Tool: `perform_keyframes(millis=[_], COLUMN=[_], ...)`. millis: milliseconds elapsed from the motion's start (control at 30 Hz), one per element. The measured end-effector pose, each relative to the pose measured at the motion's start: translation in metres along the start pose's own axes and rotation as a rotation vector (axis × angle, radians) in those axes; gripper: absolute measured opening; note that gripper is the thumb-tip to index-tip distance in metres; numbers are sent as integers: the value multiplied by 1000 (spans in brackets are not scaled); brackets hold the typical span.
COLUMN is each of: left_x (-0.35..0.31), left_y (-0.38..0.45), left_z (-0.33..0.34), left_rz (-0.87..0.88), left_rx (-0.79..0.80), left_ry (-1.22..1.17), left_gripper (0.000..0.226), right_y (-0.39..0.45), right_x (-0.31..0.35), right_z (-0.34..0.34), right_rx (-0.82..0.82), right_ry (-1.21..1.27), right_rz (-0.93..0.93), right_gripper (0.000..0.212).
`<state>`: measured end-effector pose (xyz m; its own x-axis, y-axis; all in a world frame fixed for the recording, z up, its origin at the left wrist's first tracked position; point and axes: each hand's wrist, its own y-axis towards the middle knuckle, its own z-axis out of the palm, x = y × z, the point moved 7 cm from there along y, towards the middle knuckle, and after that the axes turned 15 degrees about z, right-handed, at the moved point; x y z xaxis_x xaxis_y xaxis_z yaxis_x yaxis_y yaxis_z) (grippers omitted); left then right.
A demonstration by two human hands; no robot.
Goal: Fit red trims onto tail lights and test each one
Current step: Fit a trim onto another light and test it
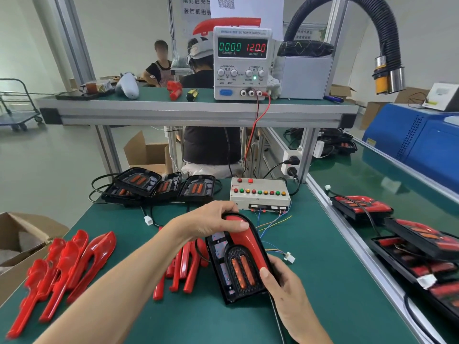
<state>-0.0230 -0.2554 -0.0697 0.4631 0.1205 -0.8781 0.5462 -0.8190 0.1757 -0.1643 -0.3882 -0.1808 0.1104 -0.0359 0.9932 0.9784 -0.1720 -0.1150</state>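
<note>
A black tail light point(227, 266) with two orange lenses lies on the green mat in front of me. A glossy red trim point(250, 242) sits along its top and right side. My left hand point(211, 223) is curled over the top end of the light, thumb pressed on the red trim. My right hand point(280, 281) grips the light's lower right edge, thumb on the trim. Loose red trims lie at the left point(62, 264) and under my left forearm point(181, 269). A test box point(259, 193) with coloured buttons stands behind the light.
Several untrimmed tail lights point(161, 186) with cables lie at the back left. Trimmed lights point(409, 234) are stacked on the right bench. A power supply point(242, 63) stands on the shelf, reading 0.000 A and 12.00 V. Loose wires with a white connector point(290, 258) lie right of the light. A cardboard box point(19, 242) stands at the left.
</note>
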Motion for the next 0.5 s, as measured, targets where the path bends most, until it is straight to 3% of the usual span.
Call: perform_keyframes(millis=[100, 300, 500], left_x=[0, -2, 2], left_y=[-2, 0, 2], left_z=[1, 5, 3], left_rz=[-12, -10, -25], left_rx=[-20, -84, -104], left_ry=[-41, -114, -82], left_gripper=[59, 25, 23], right_y=[0, -1, 1], right_x=[-1, -2, -4], right_z=[1, 0, -2], right_rx=[9, -3, -17], right_ry=[1, -2, -7], right_rz=[-1, -2, 8], right_gripper=[46, 42, 50])
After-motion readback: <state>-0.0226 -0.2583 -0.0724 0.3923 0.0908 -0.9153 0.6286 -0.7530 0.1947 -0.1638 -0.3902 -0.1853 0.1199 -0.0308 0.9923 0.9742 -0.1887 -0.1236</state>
